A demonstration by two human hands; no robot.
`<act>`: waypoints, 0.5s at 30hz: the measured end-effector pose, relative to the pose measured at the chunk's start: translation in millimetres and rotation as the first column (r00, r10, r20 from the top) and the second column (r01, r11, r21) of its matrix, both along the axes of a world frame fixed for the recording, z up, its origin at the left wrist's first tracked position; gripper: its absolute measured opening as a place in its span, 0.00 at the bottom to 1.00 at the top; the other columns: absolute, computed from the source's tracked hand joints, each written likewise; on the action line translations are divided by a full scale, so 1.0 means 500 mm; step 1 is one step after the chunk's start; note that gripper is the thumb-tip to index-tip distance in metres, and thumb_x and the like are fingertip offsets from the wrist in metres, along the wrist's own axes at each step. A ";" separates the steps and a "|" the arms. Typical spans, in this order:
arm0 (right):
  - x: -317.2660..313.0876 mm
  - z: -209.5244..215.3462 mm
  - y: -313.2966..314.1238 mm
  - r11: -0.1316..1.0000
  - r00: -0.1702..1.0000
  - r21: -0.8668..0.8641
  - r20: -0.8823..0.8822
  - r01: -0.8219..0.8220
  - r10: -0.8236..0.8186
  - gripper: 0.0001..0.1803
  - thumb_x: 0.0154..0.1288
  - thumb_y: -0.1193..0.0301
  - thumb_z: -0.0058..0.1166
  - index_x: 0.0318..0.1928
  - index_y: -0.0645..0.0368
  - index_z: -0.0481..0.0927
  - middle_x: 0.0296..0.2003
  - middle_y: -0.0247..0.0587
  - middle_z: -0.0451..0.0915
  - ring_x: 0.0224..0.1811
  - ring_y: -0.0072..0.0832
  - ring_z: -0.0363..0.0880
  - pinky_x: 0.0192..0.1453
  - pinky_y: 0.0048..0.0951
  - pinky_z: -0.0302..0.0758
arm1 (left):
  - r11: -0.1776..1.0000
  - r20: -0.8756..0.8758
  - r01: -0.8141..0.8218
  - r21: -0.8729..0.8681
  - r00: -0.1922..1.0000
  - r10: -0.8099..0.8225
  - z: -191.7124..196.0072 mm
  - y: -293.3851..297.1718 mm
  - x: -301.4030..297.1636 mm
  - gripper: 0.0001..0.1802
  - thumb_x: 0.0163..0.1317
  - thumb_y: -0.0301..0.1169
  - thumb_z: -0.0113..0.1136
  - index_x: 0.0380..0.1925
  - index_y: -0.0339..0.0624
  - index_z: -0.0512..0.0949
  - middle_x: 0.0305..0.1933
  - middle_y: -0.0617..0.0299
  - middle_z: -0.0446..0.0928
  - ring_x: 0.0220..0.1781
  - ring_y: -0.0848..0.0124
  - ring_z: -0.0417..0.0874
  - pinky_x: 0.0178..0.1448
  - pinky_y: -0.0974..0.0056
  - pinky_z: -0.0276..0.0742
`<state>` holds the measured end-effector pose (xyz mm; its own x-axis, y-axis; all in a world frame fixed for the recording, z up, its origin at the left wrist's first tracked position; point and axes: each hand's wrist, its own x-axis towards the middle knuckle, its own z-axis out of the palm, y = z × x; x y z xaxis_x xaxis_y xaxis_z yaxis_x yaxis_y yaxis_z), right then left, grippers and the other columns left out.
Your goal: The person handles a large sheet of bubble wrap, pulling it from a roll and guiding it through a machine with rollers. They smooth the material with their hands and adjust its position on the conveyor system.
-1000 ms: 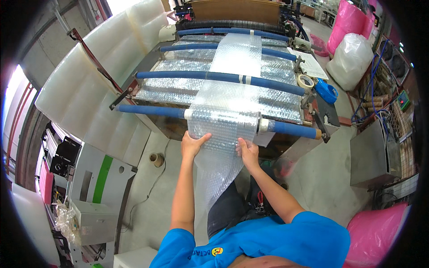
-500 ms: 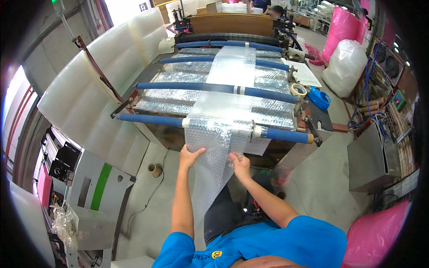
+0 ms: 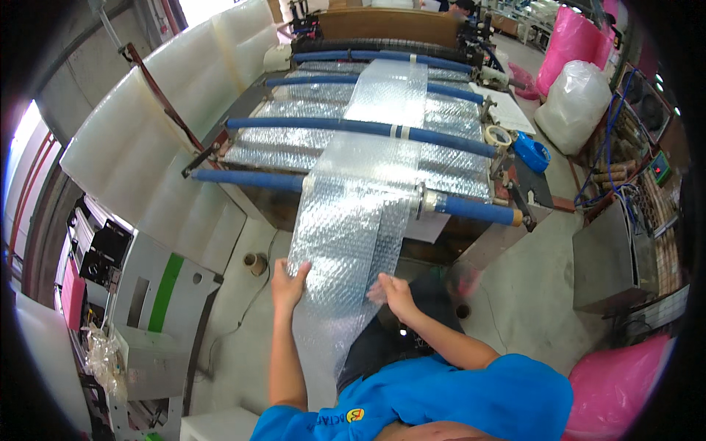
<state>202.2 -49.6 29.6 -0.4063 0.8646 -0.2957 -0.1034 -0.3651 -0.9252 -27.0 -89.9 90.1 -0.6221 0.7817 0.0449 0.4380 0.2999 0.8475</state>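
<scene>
A long strip of clear bubble wrap (image 3: 338, 250) runs over the blue rollers and hangs down in front of me. My left hand (image 3: 287, 285) grips its left edge, thumb on top and fingers partly hidden behind the sheet. At the opposite edge my right hand (image 3: 396, 297) pinches the wrap, with some fingertips showing through the film. Below both hands the loose end narrows and drapes toward my lap. The nearest blue roller (image 3: 471, 207) carries the strip between two pale collars.
Silvery bubble sheet (image 3: 276, 147) lies beneath the rollers. A tape roll (image 3: 498, 136) and a blue ring-shaped roll (image 3: 531, 152) rest at the machine's right side. Large white wrap rolls (image 3: 169, 110) stand left, pink rolls (image 3: 573, 48) far right. A cardboard core (image 3: 255, 264) and cable are on the floor.
Both hands have moved down toward me, the left one also outward. More bubble wrap now spans between the front roller and my hands, spread wider and flatter.
</scene>
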 end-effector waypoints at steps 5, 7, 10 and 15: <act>0.006 0.064 -0.048 0.995 0.997 0.069 -0.036 0.077 -0.075 0.20 0.63 0.58 0.38 0.25 0.64 0.70 0.17 0.41 0.74 0.15 0.20 0.70 0.20 0.18 0.66 | 0.983 -0.036 -0.027 0.184 0.999 0.034 -0.040 0.003 -0.005 0.18 0.49 0.42 0.59 0.28 0.35 0.71 0.18 0.60 0.72 0.19 0.74 0.70 0.26 0.67 0.66; 0.015 0.105 -0.060 0.992 0.998 0.115 -0.038 0.056 -0.051 0.21 0.63 0.57 0.39 0.27 0.64 0.70 0.18 0.41 0.74 0.16 0.19 0.70 0.20 0.18 0.67 | 0.988 0.057 -0.039 0.149 0.998 0.031 0.003 -0.007 -0.001 0.16 0.51 0.40 0.57 0.26 0.36 0.72 0.16 0.60 0.70 0.18 0.76 0.67 0.25 0.68 0.65; 0.012 0.107 -0.063 0.986 0.996 0.143 -0.047 0.088 -0.082 0.21 0.63 0.57 0.39 0.27 0.64 0.70 0.17 0.40 0.74 0.17 0.17 0.70 0.20 0.17 0.66 | 0.997 0.069 -0.068 0.046 0.996 0.065 0.020 -0.008 0.006 0.17 0.54 0.40 0.53 0.22 0.34 0.71 0.13 0.63 0.66 0.18 0.79 0.63 0.23 0.68 0.61; 0.018 0.068 -0.056 0.977 0.989 0.172 0.061 0.122 -0.134 0.22 0.63 0.58 0.38 0.22 0.63 0.70 0.15 0.39 0.74 0.13 0.17 0.67 0.18 0.18 0.63 | 0.995 -0.060 -0.085 -0.047 0.995 0.082 -0.023 0.005 0.014 0.21 0.55 0.45 0.50 0.24 0.34 0.70 0.15 0.51 0.68 0.18 0.64 0.67 0.27 0.61 0.64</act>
